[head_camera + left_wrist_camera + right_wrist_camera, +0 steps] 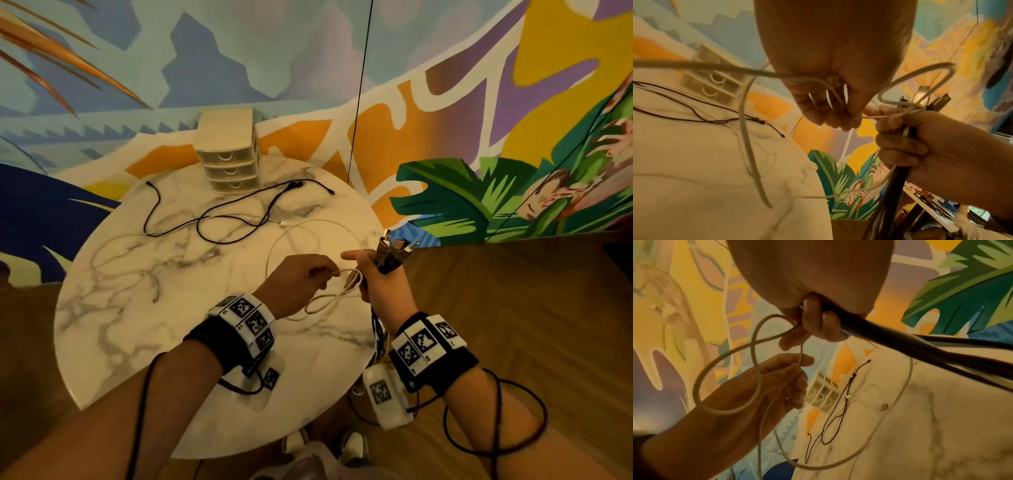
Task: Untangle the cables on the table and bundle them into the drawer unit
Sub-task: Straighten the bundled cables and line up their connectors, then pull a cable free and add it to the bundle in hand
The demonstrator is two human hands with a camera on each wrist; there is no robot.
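Over the table's right edge, my left hand (323, 275) pinches a white cable (352, 282) folded into small loops. In the left wrist view the left hand's fingertips (840, 118) close on the white cable (900, 81). My right hand (368, 279) grips a bundle of black cables (390, 255) with plugs sticking up, and also holds the white loops. The bundle of black cables (920, 350) hangs below the right hand (818, 321). More black cables (219, 219) and a white cable (137, 277) lie loose on the marble table (171, 342). The beige drawer unit (227, 154) stands at the far edge, drawers shut.
The white cable's free length sweeps in a wide arc (308, 224) across the table. A loose USB plug (883, 406) lies on the marble. A painted mural wall (445, 102) stands behind the table, wooden floor (513, 308) to the right.
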